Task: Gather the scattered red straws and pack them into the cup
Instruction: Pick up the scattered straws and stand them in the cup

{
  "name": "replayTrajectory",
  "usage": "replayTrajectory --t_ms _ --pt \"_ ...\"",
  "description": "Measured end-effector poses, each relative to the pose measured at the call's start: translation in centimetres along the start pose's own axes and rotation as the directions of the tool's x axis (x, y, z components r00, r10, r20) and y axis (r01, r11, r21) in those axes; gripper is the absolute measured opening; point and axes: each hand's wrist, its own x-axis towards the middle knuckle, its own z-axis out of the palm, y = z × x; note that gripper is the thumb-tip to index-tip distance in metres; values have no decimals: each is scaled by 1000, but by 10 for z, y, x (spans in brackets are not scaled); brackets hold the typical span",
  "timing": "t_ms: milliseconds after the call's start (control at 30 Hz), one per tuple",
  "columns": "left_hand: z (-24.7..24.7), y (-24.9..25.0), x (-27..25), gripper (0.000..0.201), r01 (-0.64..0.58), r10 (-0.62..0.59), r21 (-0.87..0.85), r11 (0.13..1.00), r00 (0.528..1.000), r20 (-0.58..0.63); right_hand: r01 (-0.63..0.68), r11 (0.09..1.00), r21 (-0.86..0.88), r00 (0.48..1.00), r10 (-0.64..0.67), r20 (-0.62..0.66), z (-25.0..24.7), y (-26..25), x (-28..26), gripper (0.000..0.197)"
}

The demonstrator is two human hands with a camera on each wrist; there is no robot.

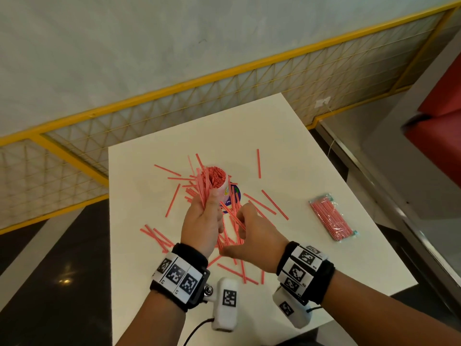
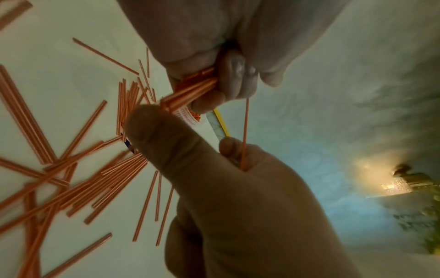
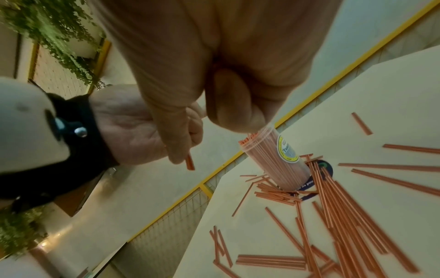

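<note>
A clear plastic cup (image 1: 221,180) (image 3: 273,161), packed with red straws, stands at the middle of the white table (image 1: 282,136). My left hand (image 1: 207,208) (image 2: 214,82) is raised just in front of it and grips a bundle of red straws (image 1: 202,182) (image 2: 190,92) that points up beside the cup's rim. My right hand (image 1: 240,222) (image 3: 214,116), lower and to the right, pinches a thin red straw (image 1: 232,213) (image 2: 245,135). Many loose straws (image 1: 172,203) (image 3: 345,216) lie scattered around the cup and under both hands.
A sealed packet of red straws (image 1: 333,217) lies near the table's right edge. A blue round sticker (image 1: 236,193) sits under the cup. A yellow-framed mesh railing (image 1: 174,88) runs behind the table, and a red seat (image 1: 439,136) stands to the right.
</note>
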Motion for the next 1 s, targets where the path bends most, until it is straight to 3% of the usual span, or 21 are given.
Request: replayTrajectory --t_ms 200,300,367,467,633,733,900,1000 --pt "-1 7 5 44 -16 -12 124 992 975 221 114 993 28 993 -114 5 6 -4 -4 89" --pt "4 11 5 45 -15 -6 95 995 976 217 172 983 70 984 -174 26 1 -6 -3 87" --pt "8 13 3 46 -71 57 97 993 988 144 156 983 92 981 -165 99 -7 -6 -1 91" --pt "13 13 -3 56 -162 159 121 979 987 36 115 993 32 971 -119 207 -12 -7 4 71" --pt "27 12 -13 48 -284 285 25 958 959 -14 8 968 252 973 -65 220 -14 -13 8 6" --pt "28 11 -13 38 -328 328 16 945 945 -5 -14 958 287 979 -45 200 -13 -17 11 16" --pt "23 9 -16 25 -335 334 -20 942 942 -36 85 987 139 987 -103 125 -13 -22 12 33" --pt "24 6 -16 30 -293 292 -61 954 956 -26 67 986 156 986 -89 141 -8 -15 6 24"
